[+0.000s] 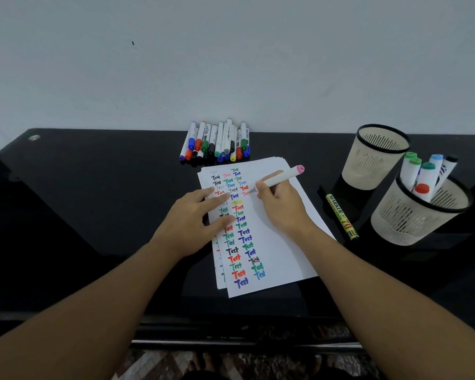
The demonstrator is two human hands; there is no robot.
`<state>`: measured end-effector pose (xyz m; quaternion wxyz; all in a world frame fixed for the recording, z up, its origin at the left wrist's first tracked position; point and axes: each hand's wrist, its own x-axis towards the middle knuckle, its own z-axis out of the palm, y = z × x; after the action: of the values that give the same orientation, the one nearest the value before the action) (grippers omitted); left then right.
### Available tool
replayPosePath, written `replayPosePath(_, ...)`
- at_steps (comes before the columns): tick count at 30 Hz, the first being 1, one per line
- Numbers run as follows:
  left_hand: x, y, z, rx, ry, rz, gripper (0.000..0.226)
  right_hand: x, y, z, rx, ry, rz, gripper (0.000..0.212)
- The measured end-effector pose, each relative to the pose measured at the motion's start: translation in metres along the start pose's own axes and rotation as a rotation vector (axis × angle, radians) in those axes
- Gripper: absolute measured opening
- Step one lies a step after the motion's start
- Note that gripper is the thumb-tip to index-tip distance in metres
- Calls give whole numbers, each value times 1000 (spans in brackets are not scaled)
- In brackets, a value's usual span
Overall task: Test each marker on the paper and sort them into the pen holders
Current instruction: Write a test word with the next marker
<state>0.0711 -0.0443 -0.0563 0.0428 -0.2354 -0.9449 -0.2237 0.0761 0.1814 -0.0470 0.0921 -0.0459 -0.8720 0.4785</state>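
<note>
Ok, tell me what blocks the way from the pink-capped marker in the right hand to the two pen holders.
Nothing visible does. The right hand holds the pink-capped white marker over the paper; only a yellow marker lies flat on the black desk toward the two beige mesh pen holders.

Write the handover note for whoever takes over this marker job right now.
Right hand holds the pink-ended marker, tip at the paper. Left hand lies flat on the sheet, steadying it.
Done: many coloured "Test" words fill the page; the near holder has several markers in it. The far holder shows none inside.
Left: judge and sort the pink one, then work through the pile of markers by the wall. A yellow-green marker lies loose on the desk beside the paper.
</note>
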Motion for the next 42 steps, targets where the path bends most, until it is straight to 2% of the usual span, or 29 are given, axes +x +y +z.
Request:
replayPosePath(4, 1, -1, 0, -40, 74, -57, 67, -2, 2, -4, 236, 97, -42, 7)
replayPosePath(6, 4, -3, 2, -26, 62, -87, 63, -3, 2, -5, 295, 99, -64, 11)
replayPosePath(9, 5, -7, 7, -6, 110, -42, 45, -4, 5, -3, 263, 53, -59, 17)
replayPosePath(10, 4, -8, 8, -4, 128, -27, 41, -4, 7, -2, 214, 32, -84, 22)
replayPosePath(13, 2, -9, 9, 14, 160, -6, 35, -4, 6, -4, 54, -98, -112, 64)
replayPosePath(15, 2, -8, 8, 22, 163, -8, 33, -3, 0, -4, 13, -197, -107, 74)
replayPosePath(17, 2, -7, 7, 25, 158, -16, 33, -5, -5, -4, 43, -242, -110, 67)
replayPosePath(21, 1, -5, 5, 29, 167, -16, 34, -8, -19, -12, 230, -118, -82, 35)
replayPosePath(23, 0, -4, 5, 24, 174, -31, 34, -8, -25, -17, 246, -119, -28, 33)
replayPosePath(24, 0, -3, 5, 19, 170, -44, 34, -8, -26, -19, 178, -147, -48, 40)
replayPosePath(26, 0, -3, 6, 11, 151, -75, 35, -7, -22, -23, -179, -229, -200, 50)
replayPosePath(28, 0, -3, 5, 11, 142, -96, 36, -6, -19, -27, -593, -268, -323, 38)
replayPosePath(29, 0, -2, 5, 12, 148, -99, 36, -6, -18, -30, -703, -267, -356, 32)
replayPosePath(31, -1, -1, 5, 20, 173, -90, 37, -5, -16, -33, -759, -267, -382, 31)
replayPosePath(42, -6, 3, 0, 15, 166, 7, 36, 1, -16, -21, -645, -315, -412, 37)
